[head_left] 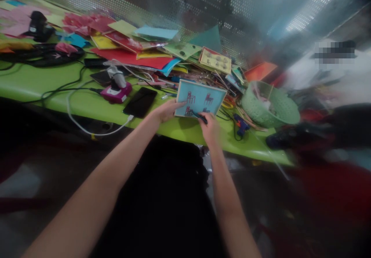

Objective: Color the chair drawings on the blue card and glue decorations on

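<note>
A light blue card (199, 97) printed with small red chair pictures is tilted up above the green table (58, 91). My left hand (167, 110) grips the card's lower left edge with closed fingers. My right hand (209, 127) is at the card's lower edge, fingers pinched on a thin dark pen-like tool (199, 117) whose tip touches the card.
A black phone (140, 101) lies left of the card, with a pink device (116, 92) and white cable beside it. Piles of coloured paper sheets (130, 53) cover the table's back. A green mesh basket (269, 105) and a blue glue gun (241, 125) lie to the right.
</note>
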Demonstrator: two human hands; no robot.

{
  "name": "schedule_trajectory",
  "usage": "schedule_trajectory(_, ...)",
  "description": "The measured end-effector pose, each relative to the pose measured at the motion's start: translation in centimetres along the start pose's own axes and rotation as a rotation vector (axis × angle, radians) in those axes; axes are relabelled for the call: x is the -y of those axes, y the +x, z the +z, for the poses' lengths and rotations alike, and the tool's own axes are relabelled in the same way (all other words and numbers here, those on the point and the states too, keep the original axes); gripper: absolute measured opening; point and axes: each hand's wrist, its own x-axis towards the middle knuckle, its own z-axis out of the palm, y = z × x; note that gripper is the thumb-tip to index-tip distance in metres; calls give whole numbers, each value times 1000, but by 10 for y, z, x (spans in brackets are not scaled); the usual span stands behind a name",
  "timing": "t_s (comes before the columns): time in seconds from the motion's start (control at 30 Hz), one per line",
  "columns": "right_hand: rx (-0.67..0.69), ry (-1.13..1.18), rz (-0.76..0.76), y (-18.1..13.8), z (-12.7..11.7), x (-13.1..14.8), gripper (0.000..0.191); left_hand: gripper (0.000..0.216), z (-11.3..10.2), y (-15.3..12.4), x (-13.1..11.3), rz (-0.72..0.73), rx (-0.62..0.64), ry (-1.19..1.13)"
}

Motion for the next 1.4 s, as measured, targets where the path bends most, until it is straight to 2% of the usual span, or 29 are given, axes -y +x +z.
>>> schedule_trajectory(0.27,41,5,-29,2,1,0,16,23,-1,1,0,0,2,-1)
schedule_trajectory(0.5,3,2,10,0,1,-1,19,25,0,1,0,-6,-7,0)
schedule_trajectory(0.67,39,23,-34,2,1,0,16,27,-2,1,1,2,-12,7)
schedule_trajectory(0.9,-2,17,-19,1,2,-2,18,25,0,1,0,11,-11,10)
schedule_trajectory(1.2,24,34,-49,4,3,-1,16,23,2,-1,-1,8,26,-13)
schedule_trajectory(1.4,5,28,-31,3,2,-1,17,21,-1,2,1,9,6,-1)
